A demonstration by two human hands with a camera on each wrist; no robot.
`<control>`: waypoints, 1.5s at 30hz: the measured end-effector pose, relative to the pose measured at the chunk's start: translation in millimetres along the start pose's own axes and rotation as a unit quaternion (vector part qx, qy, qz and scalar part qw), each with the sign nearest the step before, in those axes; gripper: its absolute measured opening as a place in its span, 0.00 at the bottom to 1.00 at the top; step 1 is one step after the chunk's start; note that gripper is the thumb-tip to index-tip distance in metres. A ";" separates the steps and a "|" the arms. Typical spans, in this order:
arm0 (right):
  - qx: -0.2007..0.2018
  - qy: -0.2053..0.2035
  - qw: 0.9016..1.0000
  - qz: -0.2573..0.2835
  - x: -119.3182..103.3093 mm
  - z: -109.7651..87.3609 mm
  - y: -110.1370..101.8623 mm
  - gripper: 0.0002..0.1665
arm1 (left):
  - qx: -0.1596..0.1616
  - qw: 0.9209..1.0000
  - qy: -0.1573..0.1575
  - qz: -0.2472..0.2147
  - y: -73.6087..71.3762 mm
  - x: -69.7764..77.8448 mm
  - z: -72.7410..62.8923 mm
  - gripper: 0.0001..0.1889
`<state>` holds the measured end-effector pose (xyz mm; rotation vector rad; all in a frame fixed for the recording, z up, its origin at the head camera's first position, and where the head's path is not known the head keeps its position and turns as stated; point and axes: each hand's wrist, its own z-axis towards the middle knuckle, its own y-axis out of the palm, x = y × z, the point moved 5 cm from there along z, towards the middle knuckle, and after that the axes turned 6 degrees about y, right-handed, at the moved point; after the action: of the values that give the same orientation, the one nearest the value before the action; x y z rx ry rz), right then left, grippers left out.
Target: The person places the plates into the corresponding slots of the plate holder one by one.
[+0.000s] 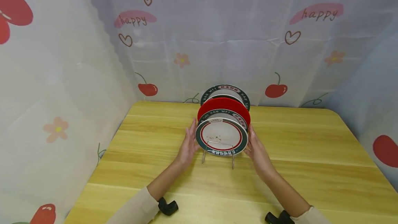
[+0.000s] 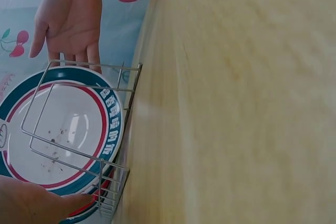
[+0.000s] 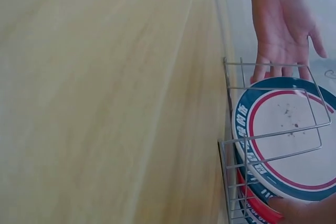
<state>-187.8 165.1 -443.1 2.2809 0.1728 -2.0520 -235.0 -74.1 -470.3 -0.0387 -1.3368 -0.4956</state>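
Note:
Several round plates stand on edge in a silver wire rack [image 1: 233, 160] on the table. The front plate [image 1: 228, 145] is white with a dark green rim, a red ring and small dark specks in its middle. Behind it come another green-rimmed plate [image 1: 239, 120], a red plate [image 1: 224, 103] and, at the back, a green-rimmed plate [image 1: 205, 96]. My left hand [image 1: 187, 147] lies along the left side of the plates, fingers straight. On the opposite side my right hand [image 1: 258, 152] does the same. Fingertips of both are partly hidden by plates and rack.
The plates stand on a yellow wooden table [image 1: 311, 168], near its back edge. Behind and beside it hang white sheets [image 1: 242, 65] printed with cherries, flowers and hearts. Black wrist mounts [image 1: 168, 207] sit by both sleeves.

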 end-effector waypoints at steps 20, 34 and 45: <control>-0.001 -0.005 1.000 -0.017 4.7 -0.3 -7.8 0.39 | -0.001 1.000 -0.019 0.023 17.1 -0.3 -9.0 0.31; 0.027 0.005 0.992 -0.122 -17.6 3.5 -44.8 0.42 | 0.052 0.991 -0.024 0.122 -40.5 16.6 8.9 0.32; 0.058 -0.078 0.968 -0.232 -71.3 9.4 -121.2 0.40 | 0.040 0.948 0.054 0.311 -113.3 89.2 51.0 0.36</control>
<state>-220.0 281.4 -370.3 2.2974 0.6497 -2.5098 -310.4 -188.8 -402.8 -0.3513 -1.1571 0.0915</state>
